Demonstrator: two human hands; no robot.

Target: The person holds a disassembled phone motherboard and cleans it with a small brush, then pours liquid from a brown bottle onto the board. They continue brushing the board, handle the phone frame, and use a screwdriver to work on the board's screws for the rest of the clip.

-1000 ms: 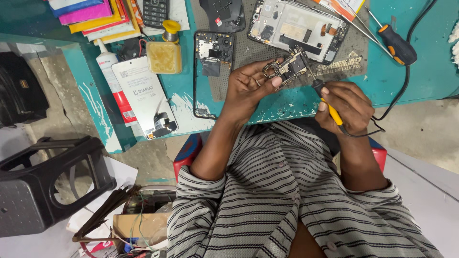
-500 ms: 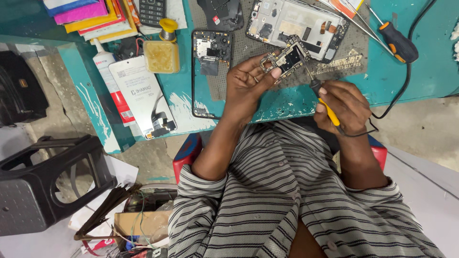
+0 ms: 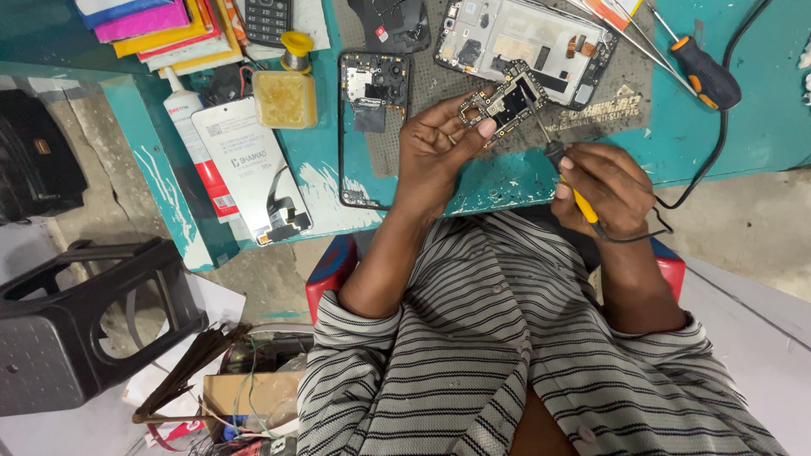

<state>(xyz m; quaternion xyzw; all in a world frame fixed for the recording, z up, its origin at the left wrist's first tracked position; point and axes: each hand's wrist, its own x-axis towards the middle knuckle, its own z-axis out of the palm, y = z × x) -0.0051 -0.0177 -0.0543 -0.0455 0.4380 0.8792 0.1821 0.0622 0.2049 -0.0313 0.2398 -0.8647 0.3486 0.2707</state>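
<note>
1. At the near edge of the teal-painted bench (image 3: 760,127), the left hand (image 3: 439,152) was closed around a small green-and-gold phone circuit board (image 3: 505,100), pinching it between thumb and fingers and holding it tilted just above the bench.
2. The right hand (image 3: 604,190) gripped a soldering iron with a yellow and black handle (image 3: 564,173), fingers wrapped tight, its thin metal tip touching the board's right end.
3. A black cord (image 3: 718,160) ran from the right hand across the bench toward its far right corner.
4. Just beyond the board lay an opened white phone frame (image 3: 528,38) on a grey work mat (image 3: 625,93).
5. Left of the left hand, a black phone back frame (image 3: 372,127) lay flat on the bench.
6. Further left stood a square yellow tin of flux (image 3: 285,97), and a white phone display panel (image 3: 252,169) overhung the near edge.
7. An orange-and-black-handled screwdriver (image 3: 705,72) lay towards the right end.
</note>
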